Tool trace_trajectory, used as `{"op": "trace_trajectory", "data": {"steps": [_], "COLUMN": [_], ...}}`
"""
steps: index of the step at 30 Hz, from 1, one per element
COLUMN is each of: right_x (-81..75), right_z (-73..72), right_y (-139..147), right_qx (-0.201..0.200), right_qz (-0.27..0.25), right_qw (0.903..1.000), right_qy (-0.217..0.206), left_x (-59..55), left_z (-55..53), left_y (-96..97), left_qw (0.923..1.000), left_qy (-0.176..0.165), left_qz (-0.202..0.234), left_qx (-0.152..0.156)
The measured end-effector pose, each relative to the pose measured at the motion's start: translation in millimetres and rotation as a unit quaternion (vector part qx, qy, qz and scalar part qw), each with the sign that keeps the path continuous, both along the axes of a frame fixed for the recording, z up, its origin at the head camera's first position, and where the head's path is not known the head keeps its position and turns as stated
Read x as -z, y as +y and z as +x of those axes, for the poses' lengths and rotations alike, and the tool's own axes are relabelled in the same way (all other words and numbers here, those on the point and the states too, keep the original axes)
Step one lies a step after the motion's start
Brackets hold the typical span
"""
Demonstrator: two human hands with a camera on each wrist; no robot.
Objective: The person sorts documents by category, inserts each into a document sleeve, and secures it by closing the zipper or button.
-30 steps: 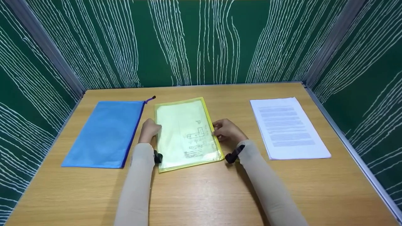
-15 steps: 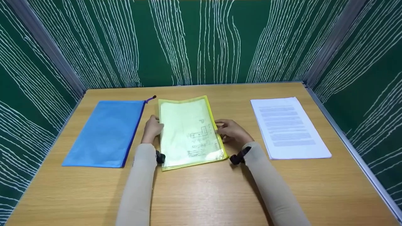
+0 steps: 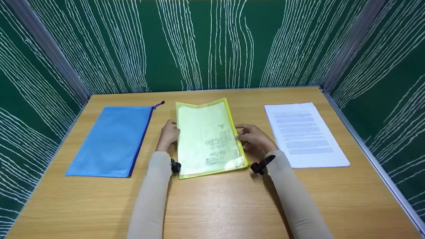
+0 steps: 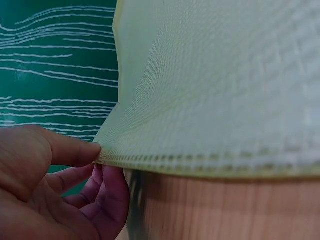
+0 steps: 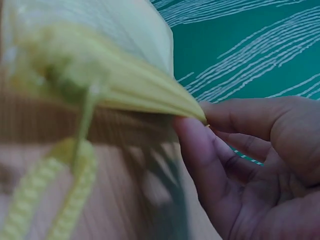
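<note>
Folder (image 3: 202, 122) of see-through yellow plastic, a line drawing showing on its face, fills the centre of the head view, top edge bowed. The left hand (image 3: 168, 136), left of centre, pinches its left edge between thumb and fingers; the right hand (image 3: 255, 137), right of centre, pinches its right edge likewise. Blue pouch (image 3: 111, 142) at left and printed papers (image 3: 305, 136) at right lie on a wooden table (image 3: 215, 209).
</note>
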State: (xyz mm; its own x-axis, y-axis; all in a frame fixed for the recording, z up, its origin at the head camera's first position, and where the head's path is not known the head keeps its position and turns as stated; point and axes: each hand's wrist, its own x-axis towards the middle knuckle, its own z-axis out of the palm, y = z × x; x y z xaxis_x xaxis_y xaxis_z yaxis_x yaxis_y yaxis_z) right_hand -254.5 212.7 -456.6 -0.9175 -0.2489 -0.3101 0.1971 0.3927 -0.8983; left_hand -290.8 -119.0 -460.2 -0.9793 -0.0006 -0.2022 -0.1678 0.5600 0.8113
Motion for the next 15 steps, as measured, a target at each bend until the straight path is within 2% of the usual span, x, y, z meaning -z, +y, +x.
{"op": "trace_trajectory", "data": {"steps": [7,15], "right_x": [0.6,-2.1], "right_z": [0.9,3.9], "right_y": [16,38], "right_qx": [-0.001,0.003], "right_qz": [0.011,0.017], "right_qw": [0.9999,0.9998], "right_qy": [0.002,-0.004], "left_x": [-0.7,-3.1], "left_z": [-1.3,-4.2], "left_y": [13.3,27.6], "left_qw": [0.9997,0.9976], "left_qy": [0.008,-0.008], "left_qz": [0.020,0.062], "left_qx": [0.006,0.029]}}
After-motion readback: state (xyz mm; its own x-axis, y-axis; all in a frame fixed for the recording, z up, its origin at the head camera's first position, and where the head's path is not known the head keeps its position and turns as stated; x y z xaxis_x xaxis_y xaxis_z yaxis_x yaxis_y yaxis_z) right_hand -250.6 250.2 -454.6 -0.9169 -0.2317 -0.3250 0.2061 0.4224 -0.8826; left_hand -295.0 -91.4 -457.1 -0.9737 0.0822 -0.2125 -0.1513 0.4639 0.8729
